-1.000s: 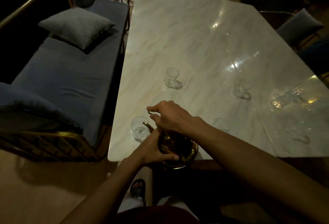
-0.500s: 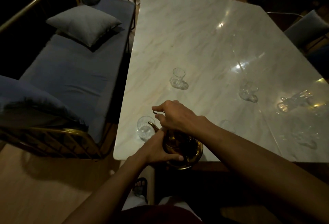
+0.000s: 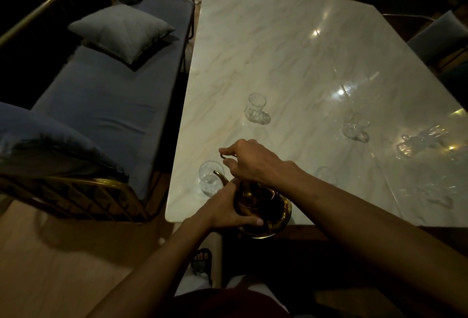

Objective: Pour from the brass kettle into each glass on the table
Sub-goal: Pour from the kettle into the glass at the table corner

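While the right hand [image 3: 253, 163] keeps a closed grip on the thin handle, the left hand [image 3: 228, 212] cups the round shiny brass kettle [image 3: 263, 206] at the white marble worktop's [image 3: 266, 47] near edge, so its spout tips steadily over the small clear glass [image 3: 209, 178] beside it.

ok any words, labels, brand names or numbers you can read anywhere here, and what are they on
None can be read. The brass kettle, the glasses such as the one by its spout, the marble table and the cushion on the bench show no print; the dim light may be hiding fine marks.
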`<state>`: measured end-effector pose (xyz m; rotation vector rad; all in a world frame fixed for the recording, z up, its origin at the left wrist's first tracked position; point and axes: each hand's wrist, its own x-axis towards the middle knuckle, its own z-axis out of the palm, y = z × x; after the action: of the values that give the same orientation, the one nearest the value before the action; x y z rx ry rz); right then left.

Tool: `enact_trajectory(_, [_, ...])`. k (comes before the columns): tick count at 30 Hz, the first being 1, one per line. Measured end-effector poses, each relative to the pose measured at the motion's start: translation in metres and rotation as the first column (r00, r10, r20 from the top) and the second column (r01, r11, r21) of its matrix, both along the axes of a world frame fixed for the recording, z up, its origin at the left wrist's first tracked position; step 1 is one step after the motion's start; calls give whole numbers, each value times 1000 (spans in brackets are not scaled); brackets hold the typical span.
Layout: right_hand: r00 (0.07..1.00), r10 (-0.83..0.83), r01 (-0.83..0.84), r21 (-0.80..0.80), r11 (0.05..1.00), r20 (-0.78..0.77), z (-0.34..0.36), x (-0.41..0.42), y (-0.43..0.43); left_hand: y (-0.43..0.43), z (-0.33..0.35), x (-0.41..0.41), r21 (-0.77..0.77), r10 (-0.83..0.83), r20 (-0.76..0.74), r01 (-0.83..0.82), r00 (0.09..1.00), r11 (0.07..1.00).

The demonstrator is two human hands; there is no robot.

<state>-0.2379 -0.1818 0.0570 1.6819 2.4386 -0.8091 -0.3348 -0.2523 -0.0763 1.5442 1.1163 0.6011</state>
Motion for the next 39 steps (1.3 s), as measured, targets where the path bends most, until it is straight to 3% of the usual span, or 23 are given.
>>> enact_trajectory(39, [1000, -19, 19, -4, 1000, 13, 2, 2, -4, -2, 2, 1, -22, -31, -8, 31, 1000, 999])
